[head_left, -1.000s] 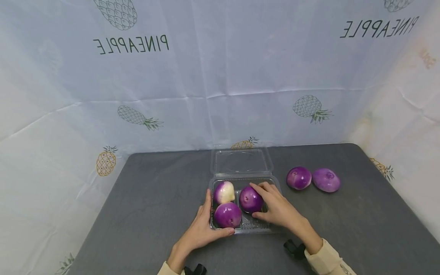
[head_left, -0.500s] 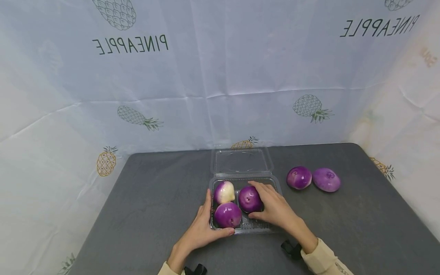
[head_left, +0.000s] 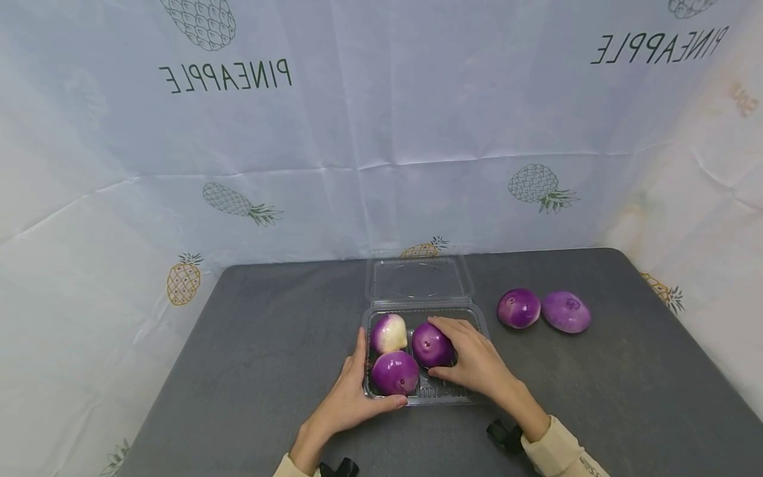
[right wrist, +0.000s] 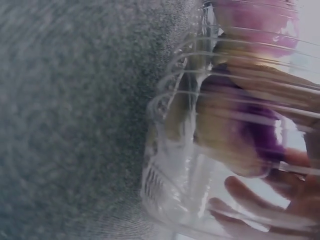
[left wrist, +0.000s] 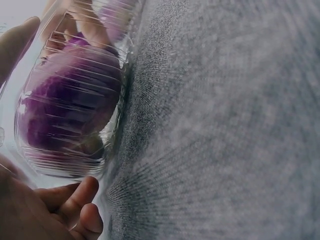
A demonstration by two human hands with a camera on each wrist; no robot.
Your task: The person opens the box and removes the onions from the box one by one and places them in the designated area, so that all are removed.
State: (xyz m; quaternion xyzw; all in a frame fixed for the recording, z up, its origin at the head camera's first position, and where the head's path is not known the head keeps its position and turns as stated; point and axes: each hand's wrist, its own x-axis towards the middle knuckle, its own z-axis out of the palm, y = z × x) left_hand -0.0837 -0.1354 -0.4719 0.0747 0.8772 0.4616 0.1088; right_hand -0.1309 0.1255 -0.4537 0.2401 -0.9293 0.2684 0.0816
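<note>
A clear plastic clamshell box [head_left: 438,392] lies on the table with its lid [head_left: 419,279] folded back. In its left half are a white-and-purple onion [head_left: 389,334] at the back and a purple onion [head_left: 395,373] in front. My right hand [head_left: 477,358] reaches into the box and holds another purple onion [head_left: 432,344] between thumb and fingers, beside those two. My left hand [head_left: 352,391] holds the box's near left corner, its thumb along the front and fingers along the left side. Through the ribbed wall, a purple onion [left wrist: 70,105] shows in the left wrist view.
Two more purple onions, a round one [head_left: 518,309] and a flatter one [head_left: 566,313], sit to the right of the box. The dark grey table [head_left: 268,344] backs onto a white pineapple-print cloth [head_left: 381,119].
My right hand has shifted slightly left, and the onion it holds has moved a little left with it. The left hand and the box have stayed put.
</note>
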